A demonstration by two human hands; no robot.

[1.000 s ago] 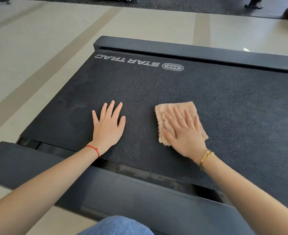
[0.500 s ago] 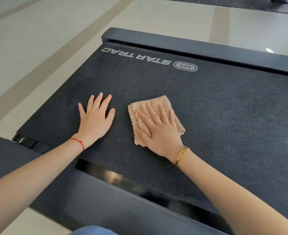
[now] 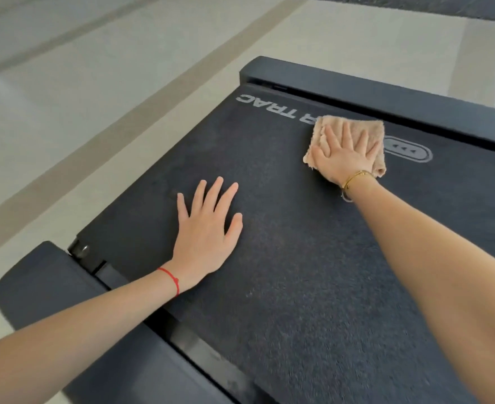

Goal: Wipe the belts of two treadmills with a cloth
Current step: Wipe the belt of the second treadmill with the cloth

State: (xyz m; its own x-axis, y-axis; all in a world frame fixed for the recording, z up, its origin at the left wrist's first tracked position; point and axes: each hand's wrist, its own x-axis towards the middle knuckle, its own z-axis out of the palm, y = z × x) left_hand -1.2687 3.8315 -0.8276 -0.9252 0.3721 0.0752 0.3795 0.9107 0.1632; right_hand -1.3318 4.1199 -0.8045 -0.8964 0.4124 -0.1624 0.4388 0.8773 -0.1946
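1. The right hand (image 3: 343, 154) lies flat, fingers spread and straight, pressing the folded tan terry cloth (image 3: 357, 132) onto the dark textured treadmill belt (image 3: 313, 287); the cloth sits near the belt's far edge, over the white printed brand lettering (image 3: 269, 107)
2. The left hand (image 3: 207, 237) rests palm down on the belt with fingers spread, holding nothing, well apart from the cloth
3. To wipe well, I would keep the palm squarely over the cloth so it does not bunch or slip out, press evenly, and run overlapping strokes rather than scattered ones
4. The left hand looks like a brace; leaning on it should steady the long reach and may keep the belt from sliding
5. Edges: the black far side rail (image 3: 386, 97) stands just beyond the cloth, so fingertips could knock it; the near black rail (image 3: 51, 287) sits under the left forearm
6. Open room: bare belt stretches wide to the right and back toward the body, and a narrower strip runs left to the belt's end
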